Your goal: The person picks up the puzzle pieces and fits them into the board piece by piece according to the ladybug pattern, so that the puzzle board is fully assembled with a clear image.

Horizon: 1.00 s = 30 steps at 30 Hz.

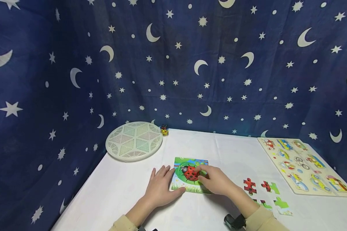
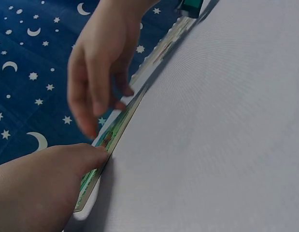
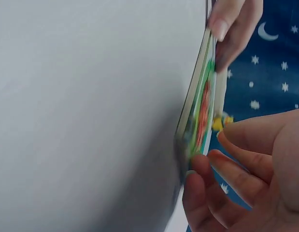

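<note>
A ladybug puzzle board [image 1: 188, 189] with a green and blue picture lies flat on the white table. My left hand [image 1: 160, 189] rests at its left side, fingers stretched along the edge and thumb on the front edge. Over the right part of the board is my right hand [image 1: 218, 181], its fingers loosely bent and nothing visible between them. In the left wrist view the right hand [image 2: 103, 63] hovers by the board, thumb and fingers apart. The right wrist view shows the board [image 3: 203, 111] edge-on beside the right fingertips; whether they touch it I cannot tell.
Several loose puzzle pieces, among them a red one [image 1: 250, 186] and a green one [image 1: 281, 202], lie right of the right arm. A picture peg board [image 1: 295, 189] is farther right. At the back left are a round patterned board [image 1: 134, 141] and a small yellow toy [image 1: 164, 130].
</note>
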### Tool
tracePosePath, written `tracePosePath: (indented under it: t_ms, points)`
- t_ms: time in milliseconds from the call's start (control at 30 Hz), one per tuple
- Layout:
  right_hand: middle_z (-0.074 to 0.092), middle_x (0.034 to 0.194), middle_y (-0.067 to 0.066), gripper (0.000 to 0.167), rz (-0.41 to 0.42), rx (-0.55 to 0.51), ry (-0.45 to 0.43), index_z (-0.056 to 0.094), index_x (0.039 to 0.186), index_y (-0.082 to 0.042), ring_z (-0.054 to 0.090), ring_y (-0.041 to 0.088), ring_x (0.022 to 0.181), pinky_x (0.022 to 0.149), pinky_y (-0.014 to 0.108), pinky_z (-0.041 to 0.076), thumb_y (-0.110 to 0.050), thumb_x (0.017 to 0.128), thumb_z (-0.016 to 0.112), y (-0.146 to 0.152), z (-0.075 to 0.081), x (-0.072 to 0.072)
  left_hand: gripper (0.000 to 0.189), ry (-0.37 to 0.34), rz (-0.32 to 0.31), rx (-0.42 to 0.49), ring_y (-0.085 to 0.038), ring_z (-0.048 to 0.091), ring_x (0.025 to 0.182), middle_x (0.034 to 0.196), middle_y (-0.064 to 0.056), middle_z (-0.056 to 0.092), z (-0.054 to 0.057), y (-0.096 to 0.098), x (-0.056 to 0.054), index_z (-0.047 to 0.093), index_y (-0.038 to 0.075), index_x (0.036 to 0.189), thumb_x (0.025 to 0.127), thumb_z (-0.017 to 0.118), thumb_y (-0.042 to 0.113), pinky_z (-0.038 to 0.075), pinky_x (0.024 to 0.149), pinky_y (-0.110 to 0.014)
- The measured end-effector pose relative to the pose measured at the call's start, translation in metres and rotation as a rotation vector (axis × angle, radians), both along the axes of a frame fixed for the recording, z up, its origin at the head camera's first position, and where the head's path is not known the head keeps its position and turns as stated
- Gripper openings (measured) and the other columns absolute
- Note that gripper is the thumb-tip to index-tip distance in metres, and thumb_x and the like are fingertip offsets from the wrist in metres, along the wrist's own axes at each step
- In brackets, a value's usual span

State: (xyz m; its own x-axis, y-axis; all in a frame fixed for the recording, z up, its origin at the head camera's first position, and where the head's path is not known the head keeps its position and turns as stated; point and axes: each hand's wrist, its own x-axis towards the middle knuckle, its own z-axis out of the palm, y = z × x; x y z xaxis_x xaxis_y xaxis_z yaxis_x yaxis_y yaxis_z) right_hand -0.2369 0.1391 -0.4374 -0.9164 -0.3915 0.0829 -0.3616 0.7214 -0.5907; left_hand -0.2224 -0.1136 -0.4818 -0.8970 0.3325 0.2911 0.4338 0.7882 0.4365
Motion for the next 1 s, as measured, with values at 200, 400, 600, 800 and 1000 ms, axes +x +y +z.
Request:
tracePosePath:
  t_ms: [200, 400, 600, 800, 1000]
  points:
    - [0.058, 0.071, -0.003, 0.019, -0.080, -0.026, -0.057, 0.070, 0.118, -0.015, 0.053, 0.013, 0.052, 0.050, 0.030, 0.046, -0.013, 0.099, 0.067, 0.030, 0.003, 0.010, 0.084, 0.010, 0.007, 0.001, -0.041, 0.043, 0.141, 0.145, -0.019, 0.054, 0.000, 0.000, 0.000, 0.060, 0.005, 0.141, 0.085, 0.067, 0.067, 0.020, 0.116, -0.067]
    - [0.057, 0.077, -0.003, 0.017, -0.173, 0.010, -0.035, 0.072, 0.113, -0.018, 0.049, 0.015, 0.056, 0.052, 0.030, 0.043, -0.014, 0.097, 0.069, 0.058, 0.007, 0.017, 0.083, 0.014, 0.012, -0.002, -0.041, 0.044, 0.140, 0.145, -0.019, 0.055, -0.001, 0.001, 0.000, 0.060, 0.006, 0.141, 0.084, 0.067, 0.067, 0.020, 0.116, -0.067]
    - [0.059, 0.081, -0.003, 0.020, -0.204, 0.047, -0.049, 0.072, 0.116, -0.016, 0.048, 0.016, 0.060, 0.052, 0.030, 0.042, -0.017, 0.097, 0.071, 0.088, 0.009, 0.021, 0.084, 0.008, 0.014, -0.001, -0.041, 0.043, 0.141, 0.145, -0.019, 0.054, -0.001, 0.002, 0.000, 0.060, 0.006, 0.141, 0.085, 0.067, 0.067, 0.020, 0.116, -0.067]
    - [0.060, 0.085, -0.002, 0.031, -0.244, 0.096, -0.047, 0.071, 0.122, -0.013, 0.049, 0.017, 0.062, 0.050, 0.032, 0.042, -0.020, 0.093, 0.076, 0.112, 0.014, 0.024, 0.083, 0.012, 0.018, -0.001, -0.041, 0.043, 0.141, 0.145, -0.019, 0.055, -0.002, 0.001, 0.000, 0.060, 0.006, 0.141, 0.085, 0.067, 0.067, 0.020, 0.116, -0.067]
    - [0.063, 0.093, 0.002, 0.040, -0.256, 0.130, -0.091, 0.069, 0.125, -0.009, 0.051, 0.018, 0.063, 0.050, 0.031, 0.045, -0.020, 0.088, 0.081, 0.137, 0.017, 0.027, 0.084, -0.004, 0.016, 0.000, -0.041, 0.043, 0.141, 0.146, -0.019, 0.054, -0.001, 0.002, 0.000, 0.059, 0.006, 0.143, 0.085, 0.067, 0.067, 0.019, 0.117, -0.067]
